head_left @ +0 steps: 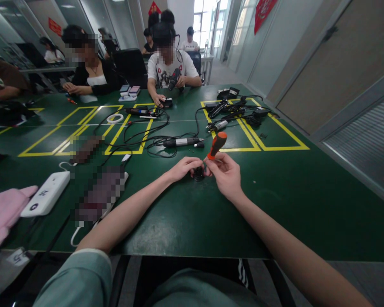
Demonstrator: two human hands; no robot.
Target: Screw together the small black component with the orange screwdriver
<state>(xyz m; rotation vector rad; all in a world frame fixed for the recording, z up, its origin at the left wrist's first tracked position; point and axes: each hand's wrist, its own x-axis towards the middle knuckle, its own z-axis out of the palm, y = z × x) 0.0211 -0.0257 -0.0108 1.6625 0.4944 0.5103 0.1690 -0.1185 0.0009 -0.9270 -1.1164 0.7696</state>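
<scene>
My right hand (228, 174) is closed around a screwdriver (218, 144) with an orange and dark handle, which leans up and to the right. My fingers hide its lower end. Just left of it, my left hand (188, 167) grips a small round black part (198, 174) low over the green table. What the part is, I cannot make out. Behind my hands lies a grey and black pen-shaped electric screwdriver (183, 142) with its cable. A small black piece (199, 145) rests beside its right end.
Black cables and tools (233, 108) crowd the table's far right. A white tape ring (114, 118) lies far left. To my left are a white power bank (46, 194), a blurred phone (100, 194) and pink cloth (8, 211). Across sits a co-worker (171, 70) holding a power drill (174, 79).
</scene>
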